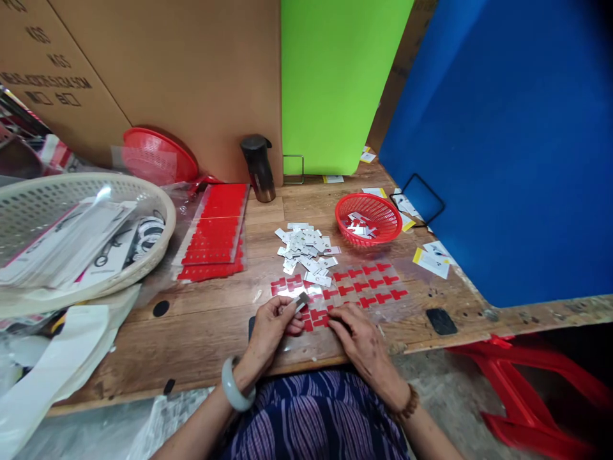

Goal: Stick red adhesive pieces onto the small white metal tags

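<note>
A clear sheet of red T-shaped stickers (345,291) lies flat at the front of the table. My left hand (274,326), with a pale bangle at the wrist, pinches a small grey-and-white card piece (301,301) just above the sheet's left part. On the sheet, my right hand (358,333) has its thumb and forefinger close together at the edge of a red sticker; the exact grip is hard to make out. Behind the sheet is a loose pile of small white card pieces (306,246). A red basket (390,235) to the right holds similar pieces, some with red on them.
Stacked red sticker sheets (215,223) and a dark bottle (259,169) stand left of the pile. A large cream basket (158,246) with packaged items fills the far left. Green (335,83) and blue (517,160) panels border the back and right. A red stool (512,383) is below right.
</note>
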The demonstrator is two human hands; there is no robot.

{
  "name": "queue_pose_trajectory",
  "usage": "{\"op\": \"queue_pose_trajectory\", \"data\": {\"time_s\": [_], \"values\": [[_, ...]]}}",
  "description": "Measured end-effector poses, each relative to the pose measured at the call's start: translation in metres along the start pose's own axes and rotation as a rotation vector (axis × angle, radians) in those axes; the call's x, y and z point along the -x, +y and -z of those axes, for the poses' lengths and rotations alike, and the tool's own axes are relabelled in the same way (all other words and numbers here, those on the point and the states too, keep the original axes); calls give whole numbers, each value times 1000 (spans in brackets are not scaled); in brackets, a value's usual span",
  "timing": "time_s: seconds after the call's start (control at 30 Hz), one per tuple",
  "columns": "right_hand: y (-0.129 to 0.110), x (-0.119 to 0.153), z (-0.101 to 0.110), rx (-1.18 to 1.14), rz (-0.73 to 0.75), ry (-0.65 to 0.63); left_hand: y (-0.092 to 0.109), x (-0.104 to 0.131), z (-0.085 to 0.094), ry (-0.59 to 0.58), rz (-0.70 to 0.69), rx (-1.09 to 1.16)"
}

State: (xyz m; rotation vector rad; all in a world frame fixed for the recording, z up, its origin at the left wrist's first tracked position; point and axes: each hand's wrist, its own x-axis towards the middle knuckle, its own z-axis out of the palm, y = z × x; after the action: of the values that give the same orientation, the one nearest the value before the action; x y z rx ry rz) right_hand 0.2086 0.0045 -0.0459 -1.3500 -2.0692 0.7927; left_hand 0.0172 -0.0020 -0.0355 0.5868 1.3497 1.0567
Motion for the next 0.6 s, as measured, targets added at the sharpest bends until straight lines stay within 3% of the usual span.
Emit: {"op": "queue_pose_trajectory", "data": {"time_s": [0.23, 0.6], "values": [[0, -3, -13, 37, -31, 6, -8, -7, -15, -31, 7, 82], [1, 0, -17, 30, 2, 48, -13, -17, -20, 32, -13, 64]]}}
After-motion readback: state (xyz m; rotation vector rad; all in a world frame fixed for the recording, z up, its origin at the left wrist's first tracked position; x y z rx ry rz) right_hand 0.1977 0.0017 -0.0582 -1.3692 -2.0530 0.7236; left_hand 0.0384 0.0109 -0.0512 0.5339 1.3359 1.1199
